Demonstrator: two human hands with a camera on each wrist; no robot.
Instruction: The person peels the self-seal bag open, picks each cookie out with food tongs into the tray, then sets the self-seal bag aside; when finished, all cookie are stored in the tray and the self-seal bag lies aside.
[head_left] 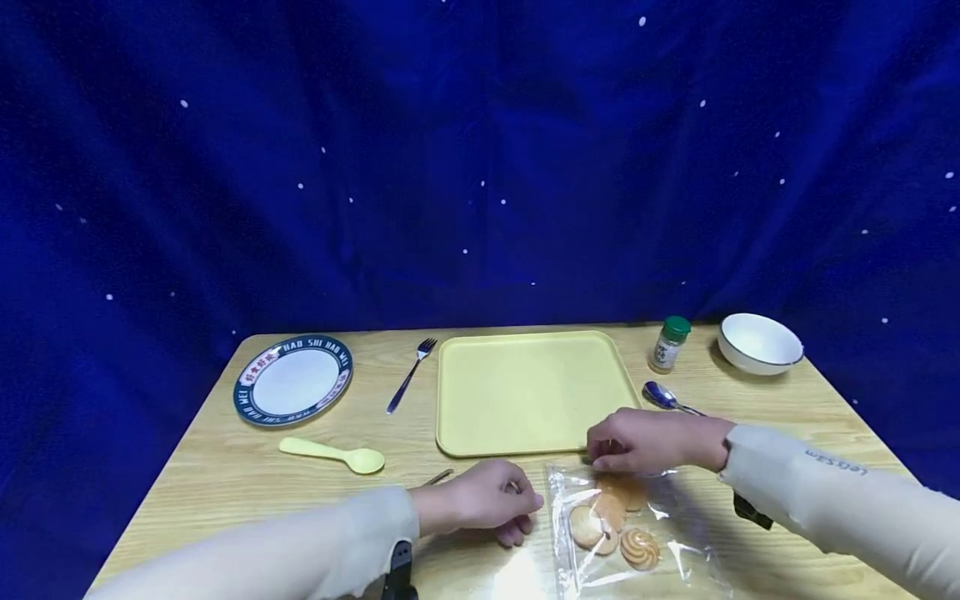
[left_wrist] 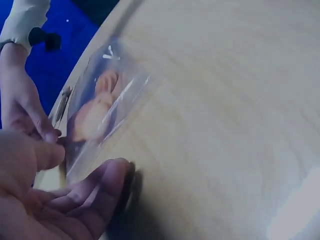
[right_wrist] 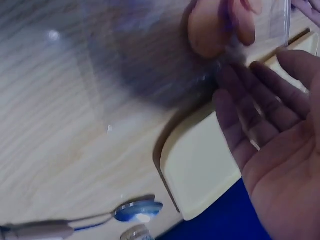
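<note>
A clear plastic bag (head_left: 618, 579) of cookies (head_left: 639, 548) lies flat at the front, right of centre. One cookie is a ridged swirl; others are round and smooth. Left of the bag is my left hand (head_left: 495, 500), its fingers loosely bent with nothing between them; the left wrist view shows the hand (left_wrist: 70, 195) close to the bag (left_wrist: 117, 102). My right hand (head_left: 645, 442) hovers at the bag's far edge by the tray's near right corner. In the right wrist view its fingers (right_wrist: 267, 102) are extended and hold nothing; whether they touch the bag I cannot tell.
A yellow tray (head_left: 532, 392) sits behind the hands. Leftward are a fork (head_left: 411, 377), a blue-rimmed plate (head_left: 296, 379) and a yellow spoon (head_left: 337, 455). Rightward stand a green-capped jar (head_left: 667, 346), a metal spoon (head_left: 663, 397) and a white bowl (head_left: 759, 343).
</note>
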